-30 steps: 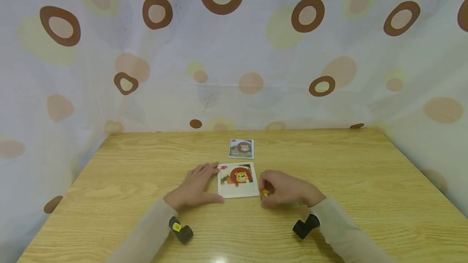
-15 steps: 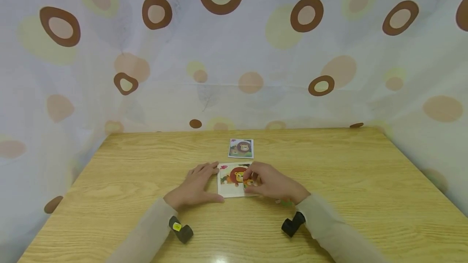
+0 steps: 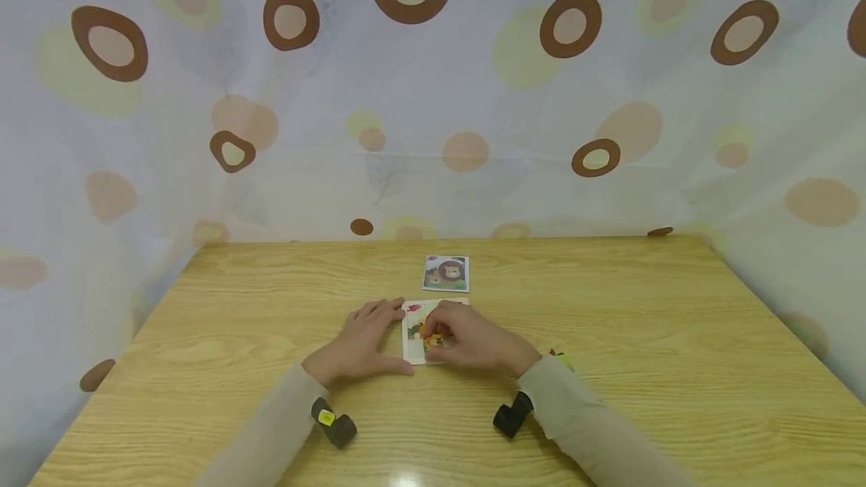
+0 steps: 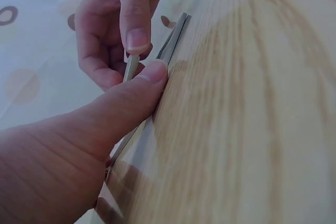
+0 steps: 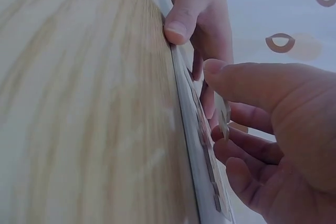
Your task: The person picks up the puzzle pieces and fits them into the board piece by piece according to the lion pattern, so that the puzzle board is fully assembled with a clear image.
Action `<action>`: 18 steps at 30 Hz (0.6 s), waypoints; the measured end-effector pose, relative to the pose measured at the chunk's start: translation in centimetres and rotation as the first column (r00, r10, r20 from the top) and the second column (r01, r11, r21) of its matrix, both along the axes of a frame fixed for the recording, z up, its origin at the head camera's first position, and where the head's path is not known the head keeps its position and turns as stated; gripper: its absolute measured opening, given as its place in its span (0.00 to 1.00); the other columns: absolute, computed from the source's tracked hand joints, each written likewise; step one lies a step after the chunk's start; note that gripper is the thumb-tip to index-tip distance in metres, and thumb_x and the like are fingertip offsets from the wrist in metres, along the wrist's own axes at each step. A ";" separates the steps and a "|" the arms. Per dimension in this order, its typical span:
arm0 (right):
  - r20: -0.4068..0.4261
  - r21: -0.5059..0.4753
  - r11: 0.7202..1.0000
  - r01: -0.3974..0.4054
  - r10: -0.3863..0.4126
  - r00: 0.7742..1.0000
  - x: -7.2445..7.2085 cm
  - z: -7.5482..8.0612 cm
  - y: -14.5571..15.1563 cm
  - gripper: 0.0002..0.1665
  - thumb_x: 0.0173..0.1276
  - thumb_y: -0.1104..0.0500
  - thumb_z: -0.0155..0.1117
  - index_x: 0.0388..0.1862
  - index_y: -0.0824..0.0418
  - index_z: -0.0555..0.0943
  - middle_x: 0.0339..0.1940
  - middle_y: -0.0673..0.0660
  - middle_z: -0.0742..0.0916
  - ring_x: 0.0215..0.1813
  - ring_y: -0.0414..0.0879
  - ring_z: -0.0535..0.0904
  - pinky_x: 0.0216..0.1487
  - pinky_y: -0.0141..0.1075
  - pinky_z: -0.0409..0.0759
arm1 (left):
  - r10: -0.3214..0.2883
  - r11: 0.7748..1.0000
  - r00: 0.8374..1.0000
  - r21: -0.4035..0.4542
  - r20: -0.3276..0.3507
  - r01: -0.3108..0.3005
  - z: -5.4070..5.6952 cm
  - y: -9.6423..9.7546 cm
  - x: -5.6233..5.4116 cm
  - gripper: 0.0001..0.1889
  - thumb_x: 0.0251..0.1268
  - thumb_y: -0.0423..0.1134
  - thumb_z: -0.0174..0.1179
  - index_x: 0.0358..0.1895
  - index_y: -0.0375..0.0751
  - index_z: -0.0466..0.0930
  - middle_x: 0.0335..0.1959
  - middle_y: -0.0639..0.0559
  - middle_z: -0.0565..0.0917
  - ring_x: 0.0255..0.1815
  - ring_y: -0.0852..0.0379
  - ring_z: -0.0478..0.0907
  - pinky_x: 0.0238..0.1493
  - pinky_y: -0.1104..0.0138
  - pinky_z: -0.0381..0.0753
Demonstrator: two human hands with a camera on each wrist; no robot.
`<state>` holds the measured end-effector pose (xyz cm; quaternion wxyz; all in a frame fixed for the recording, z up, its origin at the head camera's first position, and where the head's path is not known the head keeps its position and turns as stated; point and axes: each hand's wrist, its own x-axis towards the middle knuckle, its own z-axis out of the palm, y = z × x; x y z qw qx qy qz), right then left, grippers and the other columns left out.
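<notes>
A white-framed jigsaw puzzle board [image 3: 414, 352] lies on the table, its upper part filled with lion-picture pieces. My left hand [image 3: 358, 344] rests at the board's left side, fingers extended; in the left wrist view its thumb [image 4: 134, 90] touches the edge. Over the lower half of the board, my right hand [image 3: 476, 340] pinches a puzzle piece [image 3: 433, 342] between thumb and fingers. In the right wrist view that puzzle piece [image 5: 222, 116] is tilted and held just above the board. The right hand hides much of the lion picture in the head view.
Behind the board lies a small lion picture card [image 3: 446, 273]. Partly hidden by my right forearm is a colourful puzzle piece [image 3: 561, 358] on the wooden table [image 3: 676, 367]. A patterned cloth [image 3: 467, 194] hangs along the table's back edge.
My right hand has picked up the puzzle piece from the table right of the board and carried it left over the board's lower half. The left hand has stayed put.
</notes>
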<state>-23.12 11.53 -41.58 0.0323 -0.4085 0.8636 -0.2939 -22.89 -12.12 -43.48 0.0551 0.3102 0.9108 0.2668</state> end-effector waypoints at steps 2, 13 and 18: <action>0.002 0.010 1.000 0.008 -0.008 1.000 0.0 0.0 -0.3 0.13 0.62 0.56 0.70 0.42 0.59 0.80 0.37 0.51 0.80 0.34 0.39 0.70 0.38 0.28 0.73 | -0.004 1.000 1.000 0.002 0.004 0.004 0.1 0.0 0.0 0.45 0.51 0.61 0.69 0.67 0.37 0.65 0.76 0.46 0.57 0.75 0.40 0.51 0.70 0.39 0.50; -0.043 0.024 1.000 0.012 -0.011 0.999 -0.1 -0.6 -1.7 0.13 0.61 0.55 0.71 0.41 0.58 0.80 0.36 0.49 0.79 0.34 0.37 0.69 0.38 0.28 0.71 | -0.004 1.000 1.000 -0.028 0.030 0.005 0.1 0.1 0.2 0.48 0.49 0.64 0.68 0.69 0.38 0.63 0.76 0.45 0.56 0.76 0.40 0.48 0.72 0.41 0.47; -0.062 0.016 1.000 0.016 -0.015 0.998 -0.1 -0.7 -2.1 0.12 0.60 0.55 0.72 0.39 0.57 0.80 0.36 0.49 0.77 0.33 0.37 0.67 0.36 0.27 0.70 | -0.004 1.000 1.000 -0.029 0.018 0.005 0.3 -0.1 0.2 0.48 0.49 0.63 0.68 0.68 0.37 0.63 0.76 0.44 0.56 0.76 0.39 0.49 0.71 0.40 0.48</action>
